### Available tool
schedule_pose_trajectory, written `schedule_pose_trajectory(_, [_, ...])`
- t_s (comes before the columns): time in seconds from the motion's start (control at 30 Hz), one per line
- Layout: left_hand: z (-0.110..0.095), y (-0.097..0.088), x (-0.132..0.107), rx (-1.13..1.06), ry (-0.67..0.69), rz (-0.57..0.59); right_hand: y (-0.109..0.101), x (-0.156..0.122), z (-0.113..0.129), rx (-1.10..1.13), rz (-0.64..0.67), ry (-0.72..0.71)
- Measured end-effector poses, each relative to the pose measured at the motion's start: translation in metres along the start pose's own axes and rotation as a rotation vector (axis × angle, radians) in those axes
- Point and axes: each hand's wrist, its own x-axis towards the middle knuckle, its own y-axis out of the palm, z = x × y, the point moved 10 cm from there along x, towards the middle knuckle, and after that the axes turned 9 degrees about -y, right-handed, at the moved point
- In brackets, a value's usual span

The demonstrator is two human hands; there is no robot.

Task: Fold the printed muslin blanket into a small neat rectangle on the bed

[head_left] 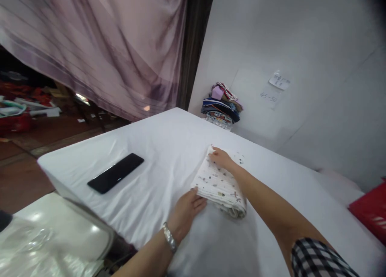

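A folded white muslin cloth point(211, 178) with small scattered prints lies on the white-covered table point(163, 140), its layers showing along the near edge. My left hand point(185, 212), a silver bracelet at the wrist, holds the cloth's near left corner, thumb on top and fingers along the side. Reaching across from the right, my right hand point(222, 158) grips the far left corner with bent fingers. The right forearm covers part of the cloth's right side.
A black phone point(116, 173) lies flat on the table to the left. Folded clothes point(221, 104) are stacked at the back by the wall, below a handwritten paper label point(279, 81). Something red point(370, 212) sits at the right edge. Clear plastic point(42, 245) covers a pale seat at lower left.
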Motion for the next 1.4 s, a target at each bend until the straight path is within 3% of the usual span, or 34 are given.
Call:
schedule_pose_trajectory(0.1, [-0.027,-0.023,-0.012,0.185,0.131,-0.204,-0.028,-0.035,0.001,0.075,-0.082,-0.172])
schedule_pose_trajectory(0.17, [-0.062,-0.028,-0.029,0.424,0.343,-0.406,-0.062,-0.057,-0.010,0.095,-0.218,-0.196])
schedule_pose_trajectory(0.2, [-0.079,-0.018,-0.036,0.586,0.461,-0.465,-0.080,-0.066,-0.019,0.095,-0.289,-0.165])
schedule_pose_trajectory(0.27, [-0.100,0.022,-0.042,0.946,0.665,-0.454,-0.111,-0.078,-0.034,0.093,-0.397,-0.098])
schedule_pose_trajectory(0.37, [-0.094,0.082,-0.026,1.436,0.837,-0.344,-0.128,-0.081,-0.040,0.025,-0.423,-0.045])
schedule_pose_trajectory(0.47, [-0.071,0.104,0.010,1.834,0.869,-0.327,-0.101,-0.075,-0.043,-0.145,-0.342,-0.012])
schedule_pose_trajectory(0.6, [-0.048,0.072,0.063,2.069,0.574,-0.361,-0.027,-0.074,-0.073,-0.324,-0.133,0.095])
schedule_pose_trajectory(0.7, [-0.045,0.058,0.073,2.075,0.501,-0.350,-0.001,-0.076,-0.087,-0.360,-0.089,0.088])
schedule_pose_trajectory(0.87, [-0.045,0.059,0.070,2.040,0.486,-0.324,-0.007,-0.068,-0.094,-0.334,-0.056,0.089])
schedule_pose_trajectory(1.1, [-0.042,0.061,0.071,2.073,0.455,-0.325,-0.043,-0.030,-0.116,-0.286,-0.114,0.130])
schedule_pose_trajectory(1.23, [-0.041,0.061,0.071,2.070,0.490,-0.329,-0.037,-0.014,-0.127,-0.295,-0.057,0.107])
schedule_pose_trajectory(1.4, [-0.043,0.058,0.069,1.997,0.480,-0.309,-0.033,-0.013,-0.129,-0.325,-0.045,0.119])
